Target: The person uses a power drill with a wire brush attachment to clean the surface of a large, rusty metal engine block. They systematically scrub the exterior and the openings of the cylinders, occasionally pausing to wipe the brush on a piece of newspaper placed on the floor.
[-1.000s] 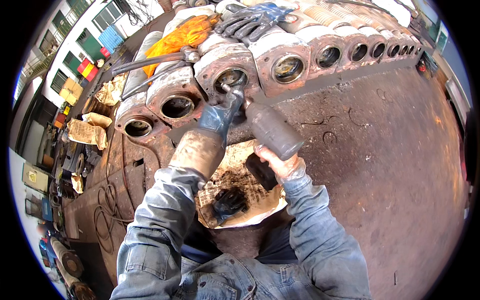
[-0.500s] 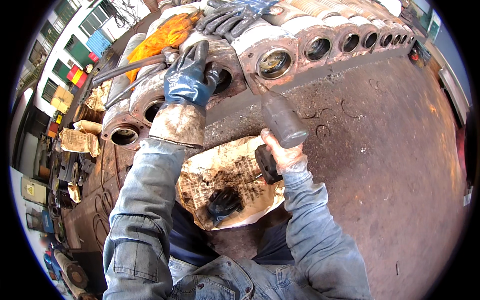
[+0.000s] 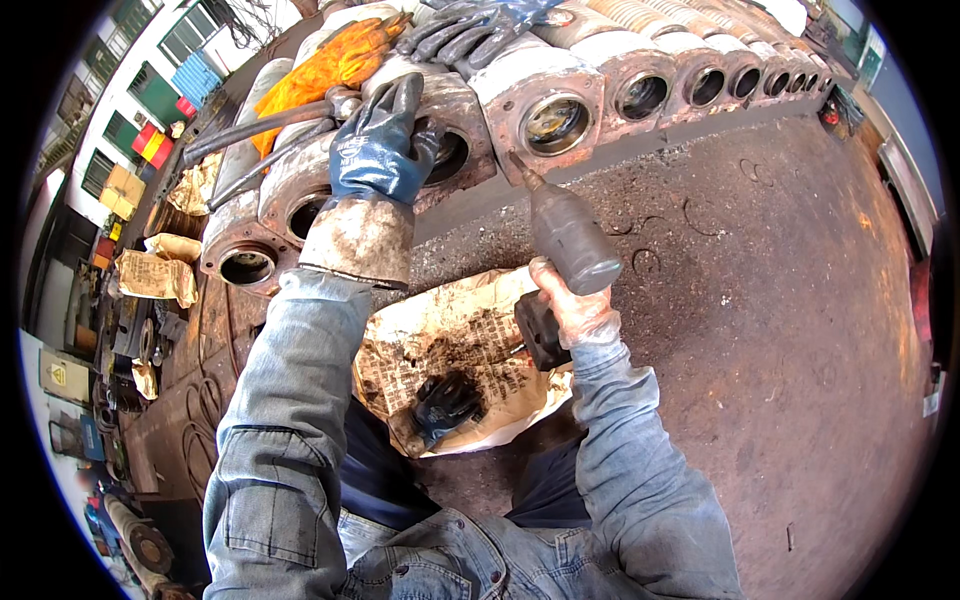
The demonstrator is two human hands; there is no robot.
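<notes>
My left hand (image 3: 383,150), in a blue coated glove with a stained cuff, lies on the square-ended metal cylinder (image 3: 475,172). Its fingers stretch forward and the thumb stands apart, beside the open bore. A hammer (image 3: 255,130) with a long dark handle rests just left of those fingers. My right hand (image 3: 578,308), in a thin clear glove, is wrapped round the grip of a dark cordless power driver (image 3: 575,235). The driver's tip points away from me, near the lower edge of the neighbouring cylinder (image 3: 512,108); whether it touches cannot be told.
More cylinders (image 3: 690,75) run in a row to the far right. An orange glove (image 3: 335,60) and grey-blue gloves (image 3: 470,35) lie on top. Below my hands, a stained paper sack (image 3: 480,325) carries a black glove (image 3: 445,405). Thin rings (image 3: 700,222) lie on the floor.
The driver and my right hand have shifted very slightly right in the picture, as the whole view moved a little. My left hand keeps its place on the cylinder.
</notes>
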